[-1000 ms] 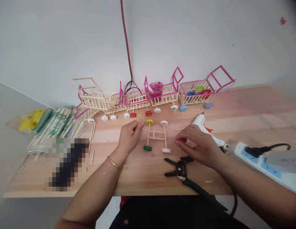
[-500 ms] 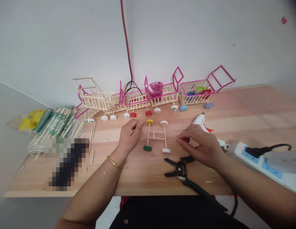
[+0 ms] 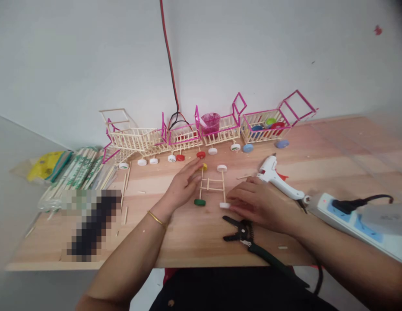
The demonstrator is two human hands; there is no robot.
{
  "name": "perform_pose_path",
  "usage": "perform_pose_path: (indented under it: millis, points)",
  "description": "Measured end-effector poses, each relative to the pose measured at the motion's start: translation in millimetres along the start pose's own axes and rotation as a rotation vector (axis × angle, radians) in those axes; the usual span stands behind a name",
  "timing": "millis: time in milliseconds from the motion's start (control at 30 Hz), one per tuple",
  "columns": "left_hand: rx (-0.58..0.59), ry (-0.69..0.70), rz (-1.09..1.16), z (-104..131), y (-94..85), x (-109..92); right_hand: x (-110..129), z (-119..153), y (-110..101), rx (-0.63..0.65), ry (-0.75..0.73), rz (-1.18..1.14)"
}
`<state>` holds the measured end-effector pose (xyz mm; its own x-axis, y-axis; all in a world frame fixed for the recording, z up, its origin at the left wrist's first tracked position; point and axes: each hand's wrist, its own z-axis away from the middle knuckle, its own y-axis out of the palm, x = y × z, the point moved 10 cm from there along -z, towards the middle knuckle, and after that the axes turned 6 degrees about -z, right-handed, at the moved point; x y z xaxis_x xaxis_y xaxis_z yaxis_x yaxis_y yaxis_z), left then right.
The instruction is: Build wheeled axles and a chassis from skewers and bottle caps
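Observation:
A small wheeled frame of thin wooden sticks (image 3: 213, 188) lies on the wooden table, with bottle caps as wheels: yellow, green and two white. My left hand (image 3: 184, 183) is at its left side, fingers stretched out by the yellow cap (image 3: 204, 166), partly covering it; I cannot tell if they touch. On the other side, my right hand (image 3: 255, 201) has its fingers spread and bent, fingertips close to the near white cap (image 3: 224, 205). Neither hand grips anything. Black-jawed pliers (image 3: 242, 233) with dark green handles lie just below my right hand.
Small stick carts (image 3: 136, 138) with cap wheels line the wall, one holding a pink cup (image 3: 210, 124). A white glue gun (image 3: 278, 179) and a power strip (image 3: 352, 220) are at right. Bundled sticks (image 3: 74, 172) lie at left; a pixelated dark object (image 3: 93, 226) is in front of them.
My left hand has opened from a closed pose and reached the yellow cap. My right hand has shifted left and down toward the near white cap, its fingers spreading from a pinch.

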<state>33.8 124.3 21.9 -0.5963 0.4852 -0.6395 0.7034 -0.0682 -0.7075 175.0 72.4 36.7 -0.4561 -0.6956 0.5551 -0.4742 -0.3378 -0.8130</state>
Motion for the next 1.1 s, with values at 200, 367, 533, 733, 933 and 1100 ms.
perform_pose_path:
  millis: [200,367,533,733,933,1100]
  points:
    - [0.025,-0.005,-0.036,1.1,4.7,4.2,-2.5,1.8,9.2,0.011,-0.015,-0.017]
    - [0.038,-0.017,-0.054,1.8,6.8,5.1,-3.0,2.3,12.3,0.029,-0.023,-0.034]
    - [0.033,-0.003,-0.064,2.6,7.8,5.4,-2.8,2.2,12.0,0.027,-0.028,-0.035]
    - [0.026,-0.005,-0.061,3.0,7.8,6.0,-2.6,1.9,12.7,0.024,-0.039,-0.016]
    - [0.028,-0.010,-0.066,3.2,7.8,5.4,-1.9,1.6,12.8,0.026,-0.045,-0.011]
    - [0.027,-0.008,-0.067,3.4,7.4,4.8,-1.8,1.7,11.7,0.021,-0.043,-0.023]
